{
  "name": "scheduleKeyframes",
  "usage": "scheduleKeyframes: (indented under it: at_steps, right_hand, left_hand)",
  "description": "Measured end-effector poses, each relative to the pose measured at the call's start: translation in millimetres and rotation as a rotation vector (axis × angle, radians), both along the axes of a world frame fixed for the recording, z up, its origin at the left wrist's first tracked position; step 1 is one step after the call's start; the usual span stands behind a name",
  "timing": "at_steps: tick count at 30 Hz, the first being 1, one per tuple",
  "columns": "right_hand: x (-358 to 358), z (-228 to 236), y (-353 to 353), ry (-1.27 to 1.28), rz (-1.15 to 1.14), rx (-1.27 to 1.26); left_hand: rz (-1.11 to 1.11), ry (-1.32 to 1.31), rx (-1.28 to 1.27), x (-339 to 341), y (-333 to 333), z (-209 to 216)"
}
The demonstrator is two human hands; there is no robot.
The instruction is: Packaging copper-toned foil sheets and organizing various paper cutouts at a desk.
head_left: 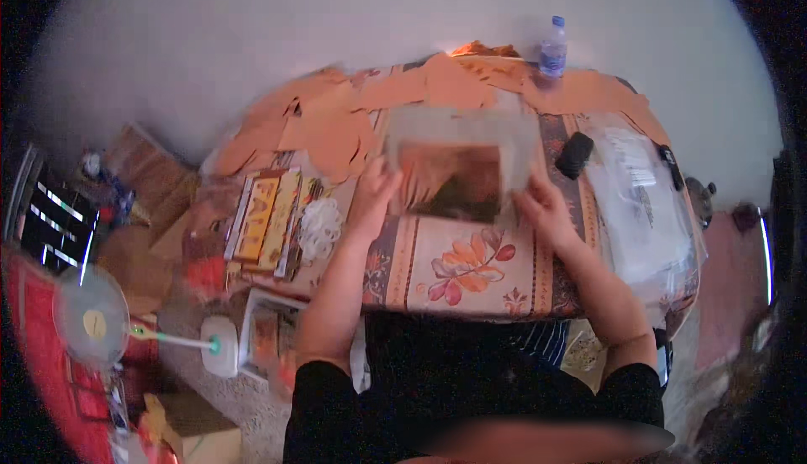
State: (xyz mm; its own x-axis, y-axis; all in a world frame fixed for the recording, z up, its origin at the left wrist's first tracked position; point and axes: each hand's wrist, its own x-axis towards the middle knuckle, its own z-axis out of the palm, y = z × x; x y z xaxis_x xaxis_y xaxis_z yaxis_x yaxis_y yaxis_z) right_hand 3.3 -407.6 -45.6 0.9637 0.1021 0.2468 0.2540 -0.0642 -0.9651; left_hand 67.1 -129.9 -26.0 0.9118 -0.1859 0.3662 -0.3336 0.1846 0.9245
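Note:
A flat rectangular piece with a wide pale, see-through-looking border (458, 123) and a dark brown-green middle is raised over the table; motion blur hides what it is exactly. My left hand (378, 195) grips its left side, fingers closed at the edge. At the opposite side my right hand (545, 212) pinches the border with thumb and fingers. Beneath it lies a flower-patterned tablecloth (475, 266). Close to my left forearm are a heap of white loops (320, 227) and a yellow-brown printed box (256, 216).
Orange paper cut-outs (324, 128) cover the table's far side, near a water bottle (553, 48). To the right lie a black phone-like object (574, 155) and clear plastic bags (635, 212). On the floor at left are a fan (91, 308) and a cardboard box (202, 430).

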Motion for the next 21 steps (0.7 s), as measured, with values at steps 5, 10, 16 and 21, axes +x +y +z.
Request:
scheduleKeyframes:
  at_steps: [5,10,16,21]
  right_hand:
    - [1.9,-14.2,-20.5,0.1,0.034,0.102]
    - [-12.2,7.9,-10.6,0.13,0.073,0.166]
    - [-14.3,4.8,-2.7,0.126,0.006,0.075]
    - [-13.5,6.3,-12.2,0.183,0.011,-0.021]
  left_hand:
    - [-0.071,0.249,-0.034,-43.9,18.1,-19.2]
    - [0.092,0.378,-0.054,-118.3,82.7,-0.1]
    - [0.186,0.495,-0.312,-219.5,289.1,-117.9]
    - [0.689,0.571,-0.094,-384.6,384.0,-297.4]
